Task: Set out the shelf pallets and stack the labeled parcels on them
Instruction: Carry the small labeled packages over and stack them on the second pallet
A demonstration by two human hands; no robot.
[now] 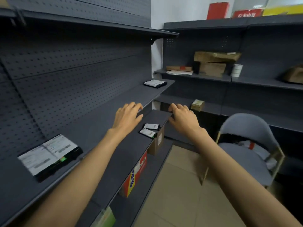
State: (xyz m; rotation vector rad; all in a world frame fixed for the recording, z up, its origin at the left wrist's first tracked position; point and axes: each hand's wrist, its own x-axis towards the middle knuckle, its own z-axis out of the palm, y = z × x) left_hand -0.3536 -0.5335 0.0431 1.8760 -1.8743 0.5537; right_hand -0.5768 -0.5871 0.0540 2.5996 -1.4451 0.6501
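Observation:
A dark shelf pallet juts out just below the long middle shelf. My right hand grips its far right corner, fingers curled over the end and thumb at the side edge. My left hand lies on the middle shelf's front edge with fingers spread, holding nothing. Two small black labeled parcels lie overlapping on the pallet between my hands. A large flat labeled parcel lies on the middle shelf near my left forearm. Another labeled parcel sits at that shelf's far end.
Under the pallet stand a brown carton, a red and yellow box and a green packet. A grey chair stands on the tiled floor to the right. The back shelving holds cardboard boxes and a small box.

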